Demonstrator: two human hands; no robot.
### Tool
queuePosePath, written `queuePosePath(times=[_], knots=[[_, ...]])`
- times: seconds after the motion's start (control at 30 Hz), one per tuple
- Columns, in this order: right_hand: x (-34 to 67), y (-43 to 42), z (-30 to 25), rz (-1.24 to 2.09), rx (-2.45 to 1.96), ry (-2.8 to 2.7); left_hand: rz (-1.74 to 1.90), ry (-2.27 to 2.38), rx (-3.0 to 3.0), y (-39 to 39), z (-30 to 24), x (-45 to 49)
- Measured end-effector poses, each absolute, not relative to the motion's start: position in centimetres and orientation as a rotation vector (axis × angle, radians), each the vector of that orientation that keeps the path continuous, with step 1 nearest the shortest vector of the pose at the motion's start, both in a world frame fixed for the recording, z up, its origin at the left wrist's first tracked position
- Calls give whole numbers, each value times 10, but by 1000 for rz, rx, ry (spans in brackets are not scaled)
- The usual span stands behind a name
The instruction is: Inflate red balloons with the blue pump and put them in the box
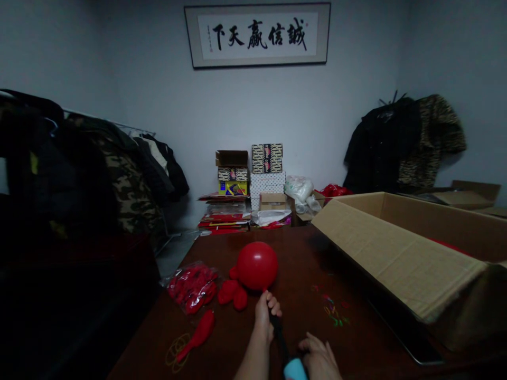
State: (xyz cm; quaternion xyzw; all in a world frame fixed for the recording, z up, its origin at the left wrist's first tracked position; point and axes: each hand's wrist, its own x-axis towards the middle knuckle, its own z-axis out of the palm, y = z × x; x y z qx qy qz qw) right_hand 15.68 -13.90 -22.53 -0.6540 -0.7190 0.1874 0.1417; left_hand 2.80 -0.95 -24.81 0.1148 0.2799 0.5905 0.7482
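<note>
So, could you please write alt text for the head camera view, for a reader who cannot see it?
A person's left hand grips the black tube of a hand pump whose tip holds a part-inflated red balloon, while the right hand rests by the pump's blue handle. On the dark table lie flat red balloons, a bag of balloons and an open cardboard box.

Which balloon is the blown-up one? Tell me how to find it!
Start at the dark brown table, left of the big open cardboard box. The inflated red balloon sits near the table's middle, its neck at the left hand, which grips a black pump. It is round and full, unlike the limp red balloons beside it and the bagged ones.
</note>
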Motion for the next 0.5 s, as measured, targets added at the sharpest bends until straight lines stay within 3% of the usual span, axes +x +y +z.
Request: queuePosePath(times=[0.2,0.5], knots=[[128,-115,-192,437,-1900,-2026,1301,637,280,-10,-247,29],[127,-112,-208,284,-1873,-2068,1304,664,332,-9,-246,33]])
